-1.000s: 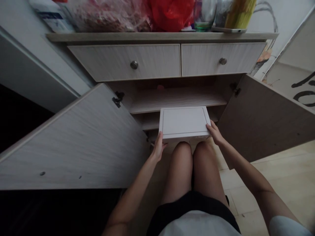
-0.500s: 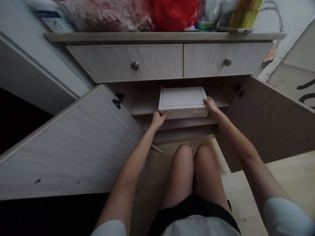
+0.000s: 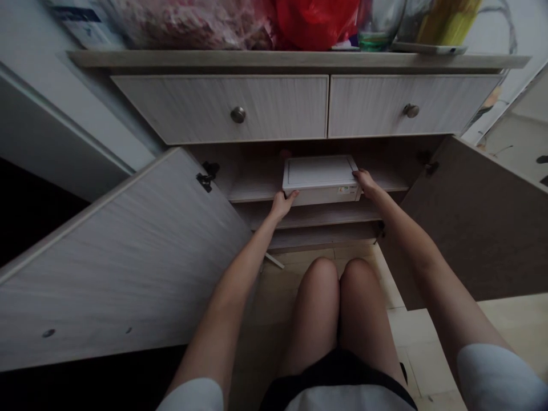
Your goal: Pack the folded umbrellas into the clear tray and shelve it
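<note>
A flat white box [image 3: 319,173] rests on the upper shelf [image 3: 252,185] inside an open cabinet. My left hand [image 3: 282,203] grips the box's front left corner from below. At the front right corner my right hand [image 3: 365,180] holds the box with curled fingers. A small label shows on the box's front face. My knees are below, close to the cabinet's base.
Both cabinet doors stand open: the left door [image 3: 128,251] swings wide toward me, the right door [image 3: 475,228] angles out. Two shut drawers with round knobs [image 3: 238,115] sit above. Plastic bags [image 3: 317,20] and a glass lie on top. A lower shelf [image 3: 317,214] is underneath.
The box went up from in front of my knees onto the upper shelf, then slid a little deeper inside. Both hands stayed on its front corners and my arms stretched forward.
</note>
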Tool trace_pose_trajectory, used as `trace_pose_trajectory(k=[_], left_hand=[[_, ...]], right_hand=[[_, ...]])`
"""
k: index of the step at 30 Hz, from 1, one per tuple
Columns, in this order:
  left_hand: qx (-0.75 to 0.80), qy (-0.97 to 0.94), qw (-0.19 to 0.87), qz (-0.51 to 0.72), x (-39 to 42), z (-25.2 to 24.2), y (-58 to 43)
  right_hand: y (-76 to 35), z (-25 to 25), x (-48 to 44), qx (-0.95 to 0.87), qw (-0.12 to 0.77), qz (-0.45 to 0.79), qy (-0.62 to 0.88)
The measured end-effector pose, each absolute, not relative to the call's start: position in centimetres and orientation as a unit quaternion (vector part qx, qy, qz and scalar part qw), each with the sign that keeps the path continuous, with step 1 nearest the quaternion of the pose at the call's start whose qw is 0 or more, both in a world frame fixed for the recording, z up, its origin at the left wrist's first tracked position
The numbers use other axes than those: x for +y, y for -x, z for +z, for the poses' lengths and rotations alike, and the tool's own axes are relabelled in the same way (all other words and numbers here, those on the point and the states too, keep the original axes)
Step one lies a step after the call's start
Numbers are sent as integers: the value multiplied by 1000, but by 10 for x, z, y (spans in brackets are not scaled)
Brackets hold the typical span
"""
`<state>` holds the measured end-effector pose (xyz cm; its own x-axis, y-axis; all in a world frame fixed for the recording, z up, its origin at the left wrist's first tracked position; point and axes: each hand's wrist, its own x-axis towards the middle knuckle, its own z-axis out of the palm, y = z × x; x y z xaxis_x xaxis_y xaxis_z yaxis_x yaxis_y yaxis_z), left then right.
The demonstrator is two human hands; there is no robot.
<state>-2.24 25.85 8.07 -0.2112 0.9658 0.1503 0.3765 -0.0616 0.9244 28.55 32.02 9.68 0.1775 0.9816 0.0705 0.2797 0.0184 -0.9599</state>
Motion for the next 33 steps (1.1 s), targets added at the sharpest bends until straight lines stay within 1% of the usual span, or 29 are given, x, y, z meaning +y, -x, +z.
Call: trace_pose_trajectory(k=[4,6,8,10,11,13,15,17,22,28,33], left_hand=[[625,-569,299,443,264,81,24],[618,-582,308,430,263,84,24],[600,-583,297,460,256,86,23],[573,-585,267,508,243,85,18],[557,-594,255,521,235,83,14],[516,-645,250,505,222,79,5],[479,-708,244,458,214,75,-4],[468,-745,218,423,213,73,-10],[483,-762,158,402,224,72,-15],[472,-760,148,421,243,68,-20],[466,-783,110,397,266,73,-21]], right_hand=[[-286,98,328,-518,458,359,628],[-288,101,324,-528,448,332,640],[-287,105,309,-574,443,228,650],[-280,106,282,-651,413,70,633],[-274,105,265,-694,383,1,610],[-258,99,234,-776,294,-66,554],[-243,89,211,-823,225,-84,516],[-233,79,202,-826,201,-89,519],[-238,66,220,-806,204,-100,547],[-244,71,243,-807,207,-101,544],[-241,72,266,-801,216,-91,551]])
